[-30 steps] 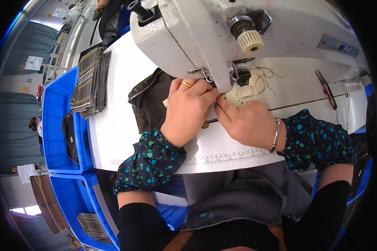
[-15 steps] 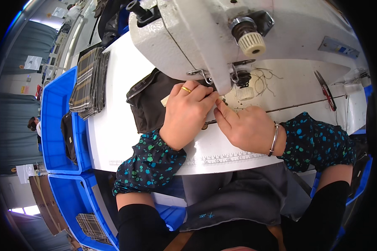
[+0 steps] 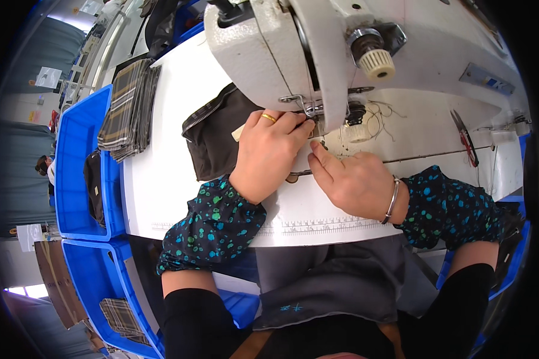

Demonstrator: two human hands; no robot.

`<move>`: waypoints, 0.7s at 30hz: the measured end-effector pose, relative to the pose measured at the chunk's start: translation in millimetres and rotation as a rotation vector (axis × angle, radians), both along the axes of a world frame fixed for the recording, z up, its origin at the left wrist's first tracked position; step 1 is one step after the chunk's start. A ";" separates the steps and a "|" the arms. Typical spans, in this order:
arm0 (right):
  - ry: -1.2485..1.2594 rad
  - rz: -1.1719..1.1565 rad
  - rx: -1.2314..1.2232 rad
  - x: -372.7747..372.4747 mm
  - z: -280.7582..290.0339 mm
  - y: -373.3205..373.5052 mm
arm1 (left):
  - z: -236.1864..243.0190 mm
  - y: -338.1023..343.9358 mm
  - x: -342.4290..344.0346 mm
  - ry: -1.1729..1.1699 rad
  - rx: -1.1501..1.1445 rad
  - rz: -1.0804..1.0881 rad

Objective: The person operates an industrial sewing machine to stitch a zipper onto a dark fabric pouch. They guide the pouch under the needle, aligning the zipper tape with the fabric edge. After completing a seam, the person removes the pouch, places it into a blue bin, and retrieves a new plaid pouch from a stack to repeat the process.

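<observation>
A dark brown fabric piece (image 3: 224,131) with a metal zipper along its upper left edge lies left of the sewing machine's needle area. My left hand (image 3: 266,155), a ring on one finger, presses over its right end with fingers bent and closed on the fabric, beside the presser foot (image 3: 313,109). A pale tag shows at that hand's edge. My right hand (image 3: 359,186) rests just right of it, index finger stretched toward the needle plate, thumb slightly apart, other fingers curled. Nothing shows in its grip. The fabric under my left fingers is hidden.
The white sewing machine (image 3: 269,57) arches over the far side. Scissors (image 3: 466,137) and loose threads (image 3: 377,116) lie to the right. Stacked plaid cloth (image 3: 129,110) sits at left, near blue bins (image 3: 63,173). A printed ruler (image 3: 305,227) runs along the table's front edge.
My right fingertips have come apart from my left hand, leaving a small gap, and its thumb and index finger have spread slightly. My left hand stays on the fabric; the whole view has shifted a little.
</observation>
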State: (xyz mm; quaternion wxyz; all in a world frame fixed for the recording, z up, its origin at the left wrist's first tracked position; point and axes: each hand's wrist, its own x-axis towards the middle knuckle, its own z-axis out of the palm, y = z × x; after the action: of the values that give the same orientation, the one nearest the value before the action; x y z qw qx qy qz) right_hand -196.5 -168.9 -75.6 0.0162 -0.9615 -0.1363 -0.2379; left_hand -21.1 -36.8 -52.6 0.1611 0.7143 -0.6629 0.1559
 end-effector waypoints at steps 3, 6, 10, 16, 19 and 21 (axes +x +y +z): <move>-0.005 0.005 0.001 0.6 -1.2 -0.6 | -1.2 1.6 1.2 -0.011 0.019 0.004; -0.007 -0.001 0.008 1.2 -3.1 -0.5 | -1.6 1.0 0.7 -0.009 0.008 0.002; 0.000 0.003 0.012 1.3 -1.1 -0.5 | -3.8 1.4 1.4 -0.005 0.011 0.011; -0.005 -0.033 -0.032 -0.5 -0.7 0.0 | -2.9 0.0 2.4 -0.009 0.021 0.025; -0.025 -0.038 -0.042 0.3 -2.7 -0.1 | -3.7 0.2 1.8 0.005 0.023 0.031; -0.015 -0.040 -0.053 0.1 -1.3 0.4 | -3.5 -0.3 2.8 0.012 0.024 0.022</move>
State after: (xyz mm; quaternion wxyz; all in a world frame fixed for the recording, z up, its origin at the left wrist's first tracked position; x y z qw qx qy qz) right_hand -196.5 -168.5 -76.9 -0.0151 -0.9623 -0.1233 -0.2418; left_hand -18.3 -37.1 -56.2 0.1546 0.7243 -0.6560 0.1454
